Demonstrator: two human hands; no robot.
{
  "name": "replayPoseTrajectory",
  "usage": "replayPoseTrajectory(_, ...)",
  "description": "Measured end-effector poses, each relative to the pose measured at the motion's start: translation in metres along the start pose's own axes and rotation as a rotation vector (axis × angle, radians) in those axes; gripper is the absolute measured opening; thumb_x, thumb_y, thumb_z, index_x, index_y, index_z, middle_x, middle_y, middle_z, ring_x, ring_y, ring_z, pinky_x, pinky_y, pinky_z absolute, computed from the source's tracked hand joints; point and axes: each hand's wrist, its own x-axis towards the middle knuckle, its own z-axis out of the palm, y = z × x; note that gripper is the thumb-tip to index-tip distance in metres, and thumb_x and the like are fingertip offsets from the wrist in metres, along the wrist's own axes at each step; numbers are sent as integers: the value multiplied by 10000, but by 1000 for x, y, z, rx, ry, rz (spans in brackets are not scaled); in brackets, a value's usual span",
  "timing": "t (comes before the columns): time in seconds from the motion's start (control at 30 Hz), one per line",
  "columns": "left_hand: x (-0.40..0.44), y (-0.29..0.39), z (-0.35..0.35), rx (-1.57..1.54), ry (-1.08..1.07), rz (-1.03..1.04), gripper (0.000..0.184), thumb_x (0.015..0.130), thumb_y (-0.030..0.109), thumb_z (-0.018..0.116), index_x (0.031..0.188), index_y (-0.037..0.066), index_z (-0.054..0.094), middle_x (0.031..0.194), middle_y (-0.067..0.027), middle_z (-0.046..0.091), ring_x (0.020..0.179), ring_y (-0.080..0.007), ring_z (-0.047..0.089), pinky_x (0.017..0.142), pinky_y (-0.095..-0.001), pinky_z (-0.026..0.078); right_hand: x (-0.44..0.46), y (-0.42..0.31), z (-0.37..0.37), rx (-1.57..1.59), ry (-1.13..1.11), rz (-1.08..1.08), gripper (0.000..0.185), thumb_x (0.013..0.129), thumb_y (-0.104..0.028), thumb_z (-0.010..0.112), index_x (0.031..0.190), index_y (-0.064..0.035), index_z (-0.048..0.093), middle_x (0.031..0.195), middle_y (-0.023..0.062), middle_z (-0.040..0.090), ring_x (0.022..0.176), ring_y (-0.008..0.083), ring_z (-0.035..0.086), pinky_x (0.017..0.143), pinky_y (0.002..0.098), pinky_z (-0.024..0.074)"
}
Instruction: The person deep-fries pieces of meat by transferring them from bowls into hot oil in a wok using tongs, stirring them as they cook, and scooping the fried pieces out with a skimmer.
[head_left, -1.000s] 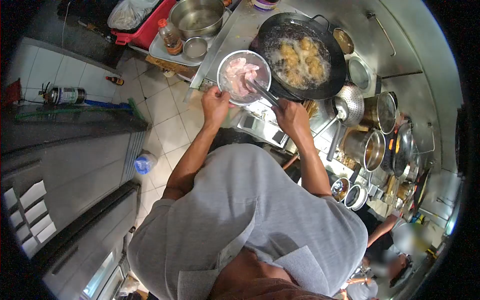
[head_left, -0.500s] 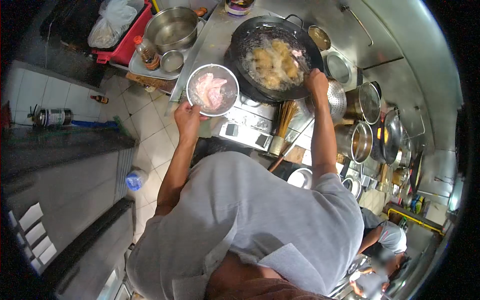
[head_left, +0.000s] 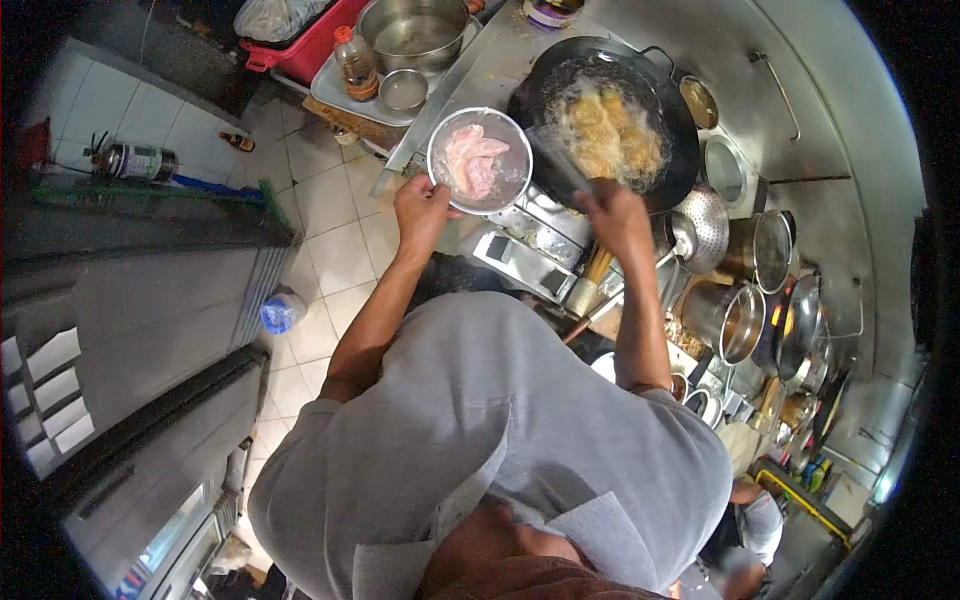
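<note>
Both arms are extended toward the upper centre of the frame, elbows slightly bent. One metal bowl (head_left: pixel 519 165) is grasped at its lower-left rim by the left hand (head_left: pixel 423 212); overlapping pieces of pale raw meat (head_left: pixel 472 158) are contained in it, their number indeterminable. One pair of tongs (head_left: pixel 568 165), motion-blurred, is clenched in the right hand (head_left: pixel 617 218), before one wok (head_left: pixel 681 130) of uncountable golden frying pieces (head_left: pixel 605 130).
</note>
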Motion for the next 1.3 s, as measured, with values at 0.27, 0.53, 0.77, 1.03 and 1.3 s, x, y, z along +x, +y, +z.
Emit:
replayPoseTrajectory(0.27, -2, 13, -1, 24, -97, 59, 104, 846, 9, 589, 809, -85, 615, 712, -117, 640, 561, -193, 672, 470, -287, 555, 1, -25, 49, -475, 201, -544, 189, 795, -118, 565, 913, 16, 629, 744, 198, 637, 642, 331, 650, 553, 410, 530)
replayPoseTrajectory(0.53, 6, 3, 0, 57, -17, 0, 131, 851, 11, 574, 866, -105, 635, 738, -127, 662, 561, -199, 680, 486, -286, 563, -2, -18, -2, -201, 10, -212, 193, 871, -224, 623, 954, -61, 685, 803, 216, 677, 723, 408, 665, 669, 475, 543)
replayPoseTrajectory(0.77, 5, 2, -5, 10, -3, -50, 153, 856, 8, 556, 920, -105, 636, 789, -148, 673, 599, -193, 677, 501, -276, 572, 111, 73, 9, -357, 173, 18, 300, 860, -326, 646, 908, -32, 685, 843, 225, 689, 796, 420, 675, 687, 499, 546)
replayPoseTrajectory(1.03, 3, 5, -15, -36, 36, -37, 132, 861, 5, 563, 893, -103, 632, 786, -142, 669, 593, -182, 674, 496, -271, 561, 184, 82, 14, -386, 96, 239, 318, 883, -243, 521, 937, 3, 715, 991, 288, 676, 958, 434, 666, 855, 493, 528)
replayPoseTrajectory(1.3, 9, -1, -23, -46, 31, -25, 112, 880, 7, 574, 830, -88, 605, 799, -144, 660, 593, -188, 675, 474, -283, 561, 44, -39, 6, -156, -58, -172, 268, 903, -257, 580, 1001, -16, 648, 904, 242, 683, 817, 426, 670, 702, 505, 540)
